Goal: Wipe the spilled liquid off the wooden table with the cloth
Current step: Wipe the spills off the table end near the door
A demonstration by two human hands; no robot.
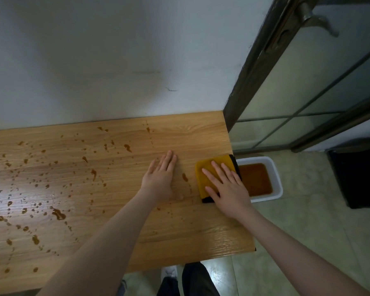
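Wooden table (179, 236) fills the lower left of the head view, pushed against a pale wall (115, 50). Brown liquid (59, 214) is scattered over it in drops and small puddles, thickest well to the left of both hands, with one drop (184, 177) lying between them.

Near the table's right edge, the right hand (228, 189) lies flat, fingers straight and spread, pressing down on a folded yellow cloth (203, 178) with a dark underside. The cloth's far corner reaches the table edge. The flat palm seems meant to spread pressure so the cloth can slide and soak up liquid.

Just to the left of the cloth, the left hand (161, 174) also rests flat on the bare wood, fingers straight and together, holding nothing; it likely steadies the body while the other hand wipes.

Beyond the right hand, on the tiled floor (308, 231) beside the table, sits a white tub (277, 178) holding brown liquid. A metal-framed glass door (308, 82) stands behind it.

Most of the spill looks untouched, so the wiping appears to be only beginning, with the cloth needing to travel leftward across the drops.
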